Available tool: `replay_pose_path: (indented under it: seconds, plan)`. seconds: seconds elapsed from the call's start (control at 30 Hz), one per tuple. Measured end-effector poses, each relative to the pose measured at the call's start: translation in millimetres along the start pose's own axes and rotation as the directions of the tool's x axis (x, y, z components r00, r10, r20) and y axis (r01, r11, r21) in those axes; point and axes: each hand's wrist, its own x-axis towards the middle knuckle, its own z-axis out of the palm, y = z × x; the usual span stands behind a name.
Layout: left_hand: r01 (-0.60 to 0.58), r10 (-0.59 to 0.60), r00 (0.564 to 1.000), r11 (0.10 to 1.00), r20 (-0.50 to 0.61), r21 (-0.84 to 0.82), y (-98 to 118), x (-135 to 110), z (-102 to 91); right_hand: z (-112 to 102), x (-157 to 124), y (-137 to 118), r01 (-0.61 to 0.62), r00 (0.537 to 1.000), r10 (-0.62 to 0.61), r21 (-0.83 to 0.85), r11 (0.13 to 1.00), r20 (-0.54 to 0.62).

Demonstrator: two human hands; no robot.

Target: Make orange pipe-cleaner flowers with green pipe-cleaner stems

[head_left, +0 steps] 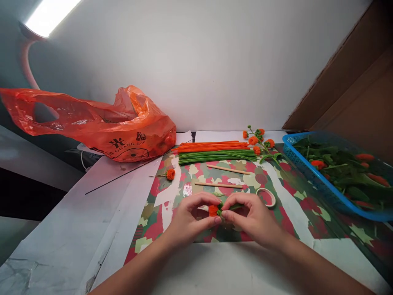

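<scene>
Between my two hands is a small orange fuzzy flower (213,210) with green at its right side. My left hand (193,214) pinches the orange part between thumb and fingers. My right hand (252,218) is closed on the green fuzzy part (219,212) where it meets the flower; the fingers hide some of it. Beyond the hands lie two thin wooden sticks (218,185), and a roll of pale tape (266,197) rests just past my right hand. A finished-looking orange flower with wire stems (170,174) lies to the left on the patterned mat (147,223).
Orange pipe cleaners (211,146) and green pipe cleaners (215,156) lie bundled at the back. Beside them is a branched orange flower spray (258,141). A blue basket (319,186) of leaves and flowers stands right. An orange plastic bag (132,137) and a dark rod (115,178) are left.
</scene>
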Motion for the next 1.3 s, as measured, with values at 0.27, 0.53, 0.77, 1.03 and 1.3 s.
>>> replay_pose_path:
  seconds: [0.27, 0.53, 0.77, 1.03, 1.3]
  plan:
    - [-0.162, 0.161, 0.987, 0.977, 0.021, 0.14, 1, -4, 4.3, -1, 3, 4, -0.444, 0.896, 0.383, 0.399, 0.802, 0.226]
    - [0.286, -0.275, 0.958, 0.904, 0.079, -0.318, 3, 0, 2.3, -10, 2, -1, 0.064, 0.995, -0.054, 0.127, 0.99, -0.078]
    - [0.306, -0.278, 0.952, 0.897, 0.132, -0.319, 6, 2, 6.0, -2, 6, 4, 0.273, 0.959, -0.283, -0.211, 0.939, -0.018]
    - [0.231, -0.247, 0.958, 0.966, -0.146, -0.117, 5, 0, 10.0, 6, 3, 9, 0.304, 0.925, -0.356, -0.302, 0.904, -0.134]
    - [0.168, -0.167, 0.978, 0.986, -0.122, -0.003, 4, -2, 10.0, 18, -1, 12, 0.286, 0.914, -0.34, -0.242, 0.927, -0.222]
